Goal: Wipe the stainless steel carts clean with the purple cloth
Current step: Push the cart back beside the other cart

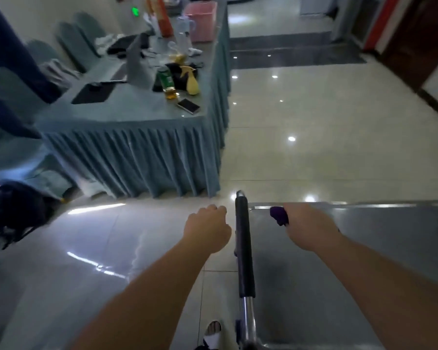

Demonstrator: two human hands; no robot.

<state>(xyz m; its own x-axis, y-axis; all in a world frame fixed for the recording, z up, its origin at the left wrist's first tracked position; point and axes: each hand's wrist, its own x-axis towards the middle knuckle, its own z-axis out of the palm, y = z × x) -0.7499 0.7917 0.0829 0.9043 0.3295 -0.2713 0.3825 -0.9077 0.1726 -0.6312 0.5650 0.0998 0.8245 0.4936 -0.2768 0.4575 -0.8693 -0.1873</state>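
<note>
Presently, our right hand (311,227) grips the purple cloth (278,215) on the cart (364,261); left hand (208,229) curled, empty: we should press flat, overlapping strokes.

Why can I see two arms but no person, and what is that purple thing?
The camera sits on the person's head and looks forward and down, so you see only their own arms, as if through their eyes. There is just this one picture. The right hand is curled round a purple cloth and holds it on the shiny steel cart, at its far corner. The left hand is a loose fist holding nothing, just beside the cart's black handle. Behind is a table with a blue skirt, with a phone, a bottle and other blurry things on it.
</note>
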